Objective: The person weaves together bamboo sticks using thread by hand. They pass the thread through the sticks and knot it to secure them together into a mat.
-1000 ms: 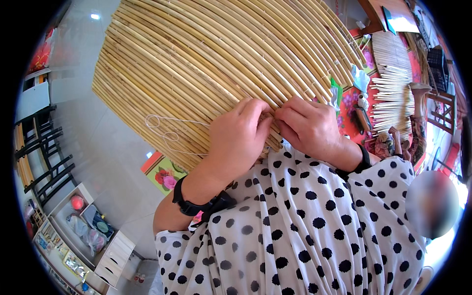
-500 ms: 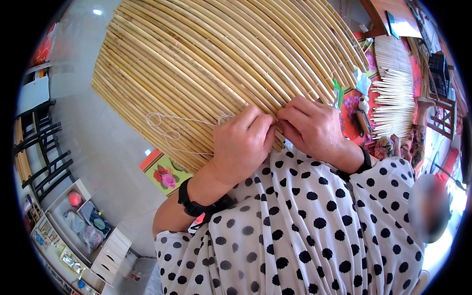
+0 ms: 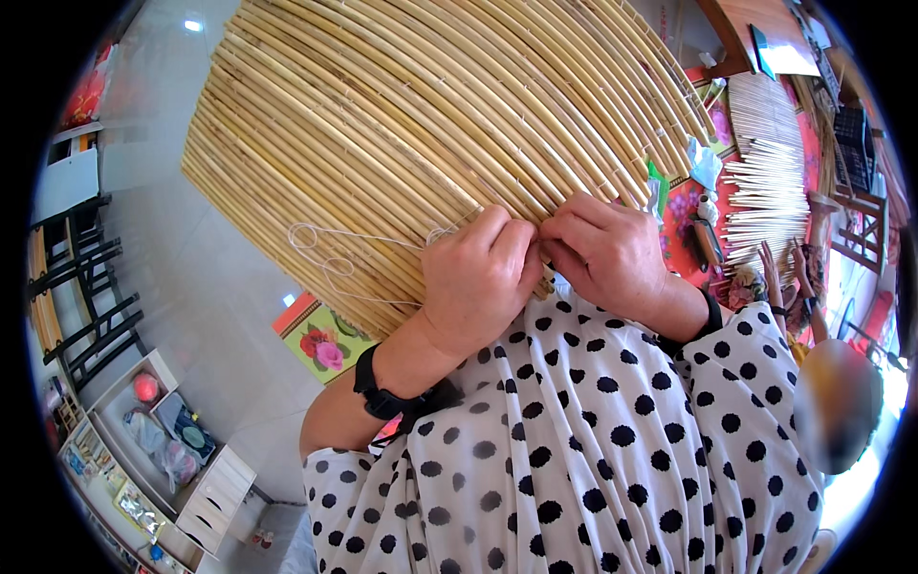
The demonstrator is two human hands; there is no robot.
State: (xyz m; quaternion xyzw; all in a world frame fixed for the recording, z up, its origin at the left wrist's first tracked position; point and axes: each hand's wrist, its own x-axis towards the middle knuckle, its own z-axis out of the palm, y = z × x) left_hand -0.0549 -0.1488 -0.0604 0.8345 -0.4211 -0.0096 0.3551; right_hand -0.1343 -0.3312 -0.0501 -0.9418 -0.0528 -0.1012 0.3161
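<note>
A mat of yellow reed stalks (image 3: 382, 124), bound side by side with thin stitches, spreads out before me. Both hands meet at its near edge. My left hand (image 3: 481, 273) is closed in a pinch, knuckles up. Close beside it, my right hand (image 3: 607, 244) pinches too, its fingertips almost touching the left ones. Whatever lies between the fingers is hidden. White string (image 3: 363, 231) lies in loose loops on the stalks and runs in under my left hand.
At the right, another person's hands (image 3: 770, 268) are beside a row of pale thin sticks (image 3: 765, 191) on a red floral mat. A green packet (image 3: 657, 189) and a pale blue wrapper (image 3: 705, 163) lie near the reed mat's right edge. Black folded frames (image 3: 81, 277) stand at the left.
My hands keep their pinch at the mat's edge and have barely shifted. At the right, the other person's hands have risen, fingers outstretched toward the sticks.
</note>
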